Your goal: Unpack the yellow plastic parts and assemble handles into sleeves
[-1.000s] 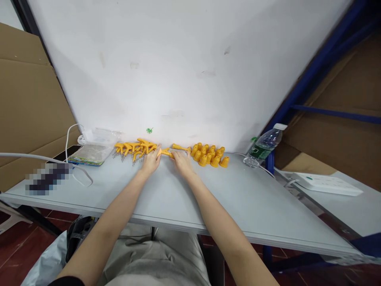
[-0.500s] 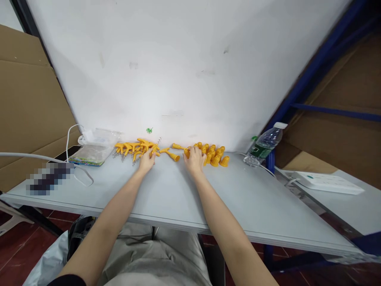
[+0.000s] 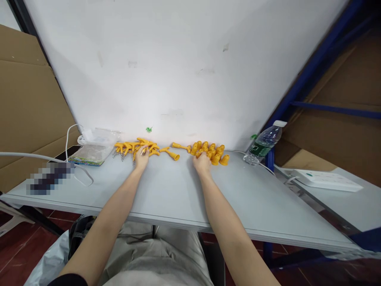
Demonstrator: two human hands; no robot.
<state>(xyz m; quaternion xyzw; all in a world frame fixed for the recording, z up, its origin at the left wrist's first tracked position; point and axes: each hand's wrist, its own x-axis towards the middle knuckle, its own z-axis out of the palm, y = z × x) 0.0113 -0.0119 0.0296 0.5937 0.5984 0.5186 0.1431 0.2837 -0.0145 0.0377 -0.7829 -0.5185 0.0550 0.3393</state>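
Note:
Yellow branched plastic pieces (image 3: pixel 127 147) lie in a heap at the back left of the table, with thin metal spirals (image 3: pixel 122 157) sticking out at the front. My left hand (image 3: pixel 142 159) is at the heap's right side, thumb and fingers closed on a yellow branched piece mostly hidden by them. Several yellow plastic cups (image 3: pixel 219 153) stand in a cluster further right. At its near left edge, my right hand (image 3: pixel 203 162) has its fingers curled down on a yellow cup, largely covered. Between my hands lie a yellow cone-ended piece (image 3: pixel 173 155) and another yellow cone-ended piece (image 3: pixel 178 146).
A clear plastic bag (image 3: pixel 92 153) and white cables (image 3: pixel 67 143) are at the left, beside a pixelated dark object (image 3: pixel 50 178). A water bottle (image 3: pixel 264 143) leans at the right, near a white power strip (image 3: pixel 327 179). A white panel (image 3: pixel 178 71) rises behind the table (image 3: pixel 169 194).
My left hand has drawn slightly left and toward me. My right hand has shifted right, in front of the cups, uncovering the end of the rear yellow piece and some cups.

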